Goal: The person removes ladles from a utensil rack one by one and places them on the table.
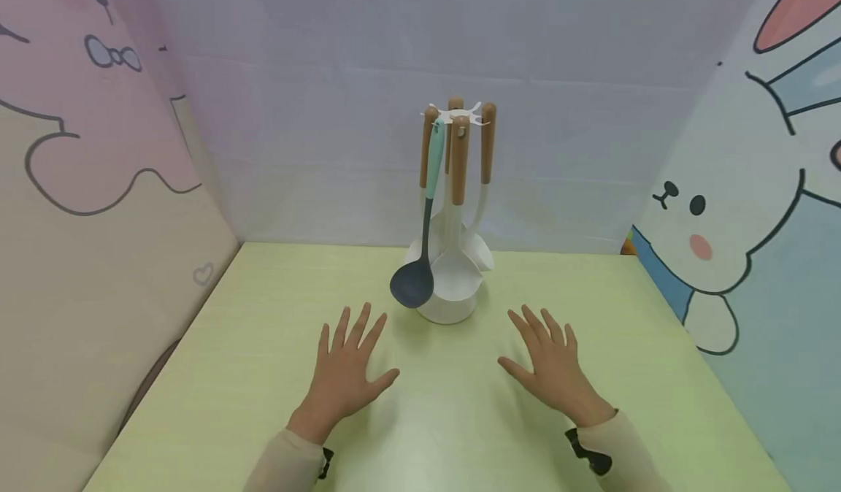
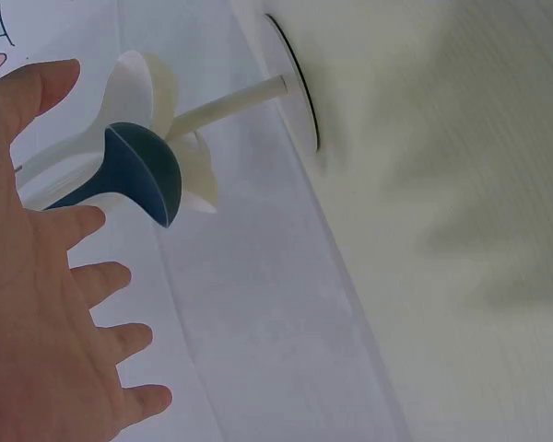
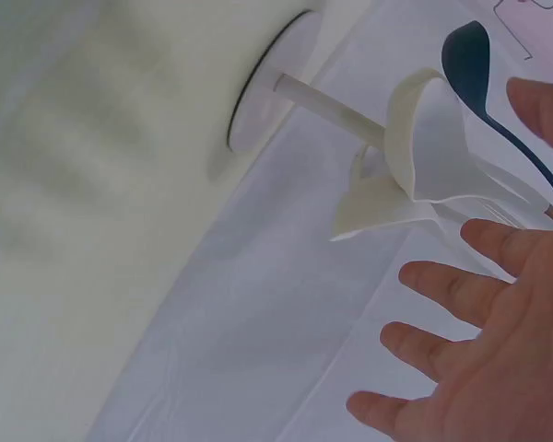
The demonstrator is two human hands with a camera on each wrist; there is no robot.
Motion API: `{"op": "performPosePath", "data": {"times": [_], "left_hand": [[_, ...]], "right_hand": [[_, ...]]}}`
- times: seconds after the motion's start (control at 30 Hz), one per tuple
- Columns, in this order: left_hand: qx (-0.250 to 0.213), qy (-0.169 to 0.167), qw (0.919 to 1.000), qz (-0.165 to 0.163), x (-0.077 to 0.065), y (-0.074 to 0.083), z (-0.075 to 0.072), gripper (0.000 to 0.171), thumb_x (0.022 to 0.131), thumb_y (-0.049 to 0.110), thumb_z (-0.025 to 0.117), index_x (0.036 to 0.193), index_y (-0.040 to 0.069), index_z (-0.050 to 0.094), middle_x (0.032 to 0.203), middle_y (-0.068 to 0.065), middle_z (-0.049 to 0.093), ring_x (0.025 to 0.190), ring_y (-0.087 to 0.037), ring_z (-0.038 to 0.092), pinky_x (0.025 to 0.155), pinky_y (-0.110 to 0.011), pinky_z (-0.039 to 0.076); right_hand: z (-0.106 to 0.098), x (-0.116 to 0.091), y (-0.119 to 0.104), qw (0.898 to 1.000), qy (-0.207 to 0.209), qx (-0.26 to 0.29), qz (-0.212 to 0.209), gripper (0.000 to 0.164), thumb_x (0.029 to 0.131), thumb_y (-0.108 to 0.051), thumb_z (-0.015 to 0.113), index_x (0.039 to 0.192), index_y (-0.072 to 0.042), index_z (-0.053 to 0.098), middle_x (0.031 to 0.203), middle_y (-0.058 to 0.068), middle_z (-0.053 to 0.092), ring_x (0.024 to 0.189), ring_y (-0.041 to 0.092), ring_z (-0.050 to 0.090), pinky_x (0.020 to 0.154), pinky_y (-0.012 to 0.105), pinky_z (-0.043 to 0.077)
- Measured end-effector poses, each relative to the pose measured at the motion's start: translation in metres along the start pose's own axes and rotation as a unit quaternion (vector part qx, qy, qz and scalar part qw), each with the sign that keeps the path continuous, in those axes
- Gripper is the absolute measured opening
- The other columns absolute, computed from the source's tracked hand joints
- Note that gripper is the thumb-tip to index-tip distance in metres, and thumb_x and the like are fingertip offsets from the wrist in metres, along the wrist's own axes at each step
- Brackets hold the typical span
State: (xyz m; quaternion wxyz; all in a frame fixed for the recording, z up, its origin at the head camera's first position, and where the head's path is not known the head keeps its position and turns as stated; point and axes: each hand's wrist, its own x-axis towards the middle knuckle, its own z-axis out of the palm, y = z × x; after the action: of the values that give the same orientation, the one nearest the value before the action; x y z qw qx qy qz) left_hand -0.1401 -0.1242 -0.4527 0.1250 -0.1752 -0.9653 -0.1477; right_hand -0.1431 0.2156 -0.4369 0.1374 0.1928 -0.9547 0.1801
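A white utensil stand (image 1: 447,311) holds several hanging utensils. At its front left hangs a dark ladle (image 1: 412,285) with a mint-green handle. Beside that one is a white ladle (image 1: 455,274) with a wooden handle, and more wooden handles (image 1: 488,141) show around the top. My left hand (image 1: 347,375), fingers spread, is over the table in front of the stand and to its left. Opposite it, my right hand (image 1: 553,368) is spread in the same way at the front right. Neither hand holds anything. Both wrist views show the stand's round base (image 2: 300,87) beyond the fingers.
The pale yellow-green table (image 1: 289,295) meets a plain light wall sheet (image 1: 328,149) behind the stand. Cartoon-printed panels rise on both sides, a pink one (image 1: 98,149) at left and a rabbit panel (image 1: 709,207) at right.
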Motion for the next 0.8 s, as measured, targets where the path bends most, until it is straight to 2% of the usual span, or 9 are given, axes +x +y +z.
{"op": "performPosePath", "data": {"times": [0.17, 0.27, 0.43, 0.6, 0.73, 0.8], "left_hand": [[-0.010, 0.031, 0.9995, 0.003, 0.010, -0.002, -0.008, 0.080, 0.086, 0.050, 0.069, 0.152, 0.013, 0.042, 0.160, -0.015, 0.029, 0.146, -0.044, 0.021, 0.110, -0.068, 0.023], [-0.028, 0.065, 0.9974, 0.014, 0.018, -0.002, -0.013, 0.078, 0.085, 0.045, 0.071, 0.150, 0.010, 0.044, 0.156, -0.018, 0.035, 0.143, -0.045, 0.028, 0.107, -0.067, 0.030], [-0.063, 0.133, 0.9881, 0.045, 0.034, -0.003, -0.020, 0.074, 0.083, 0.034, 0.075, 0.145, 0.004, 0.047, 0.146, -0.023, 0.045, 0.132, -0.048, 0.043, 0.097, -0.065, 0.042], [-0.104, 0.173, 0.9769, 0.070, 0.053, -0.001, -0.027, 0.069, 0.083, 0.027, 0.076, 0.141, 0.000, 0.049, 0.136, -0.022, 0.054, 0.121, -0.043, 0.053, 0.093, -0.059, 0.048], [-0.131, 0.178, 0.9726, 0.074, 0.069, 0.004, -0.034, 0.068, 0.085, 0.026, 0.076, 0.141, -0.001, 0.049, 0.132, -0.022, 0.057, 0.118, -0.041, 0.055, 0.094, -0.055, 0.048], [-0.145, 0.174, 0.9716, 0.070, 0.077, 0.007, -0.037, 0.067, 0.087, 0.026, 0.075, 0.142, -0.001, 0.048, 0.132, -0.022, 0.057, 0.117, -0.041, 0.055, 0.095, -0.054, 0.048]], "right_hand": [[-0.021, 0.033, -0.001, 0.998, 0.010, 0.063, -0.011, 0.062, 0.093, -0.019, 0.071, 0.144, 0.002, 0.045, 0.139, 0.025, 0.053, 0.126, 0.047, 0.049, 0.100, 0.063, 0.040], [-0.032, 0.057, -0.003, 0.994, 0.020, 0.111, -0.006, 0.052, 0.096, -0.014, 0.067, 0.141, 0.004, 0.049, 0.133, 0.025, 0.058, 0.117, 0.042, 0.059, 0.094, 0.058, 0.048], [-0.046, 0.096, -0.008, 0.981, 0.064, 0.183, -0.003, 0.039, 0.097, -0.010, 0.064, 0.133, 0.003, 0.055, 0.123, 0.024, 0.064, 0.105, 0.039, 0.066, 0.084, 0.053, 0.055], [-0.062, 0.135, -0.013, 0.963, 0.107, 0.248, 0.010, 0.037, 0.099, -0.013, 0.062, 0.133, 0.001, 0.057, 0.121, 0.021, 0.066, 0.104, 0.036, 0.066, 0.084, 0.050, 0.055], [-0.078, 0.167, -0.016, 0.949, 0.134, 0.286, 0.019, 0.046, 0.099, -0.021, 0.063, 0.140, -0.001, 0.050, 0.132, 0.018, 0.059, 0.119, 0.034, 0.058, 0.093, 0.051, 0.049], [-0.088, 0.183, -0.020, 0.943, 0.133, 0.305, 0.022, 0.055, 0.099, -0.025, 0.063, 0.146, -0.003, 0.043, 0.142, 0.016, 0.052, 0.129, 0.032, 0.051, 0.100, 0.051, 0.045]]}}
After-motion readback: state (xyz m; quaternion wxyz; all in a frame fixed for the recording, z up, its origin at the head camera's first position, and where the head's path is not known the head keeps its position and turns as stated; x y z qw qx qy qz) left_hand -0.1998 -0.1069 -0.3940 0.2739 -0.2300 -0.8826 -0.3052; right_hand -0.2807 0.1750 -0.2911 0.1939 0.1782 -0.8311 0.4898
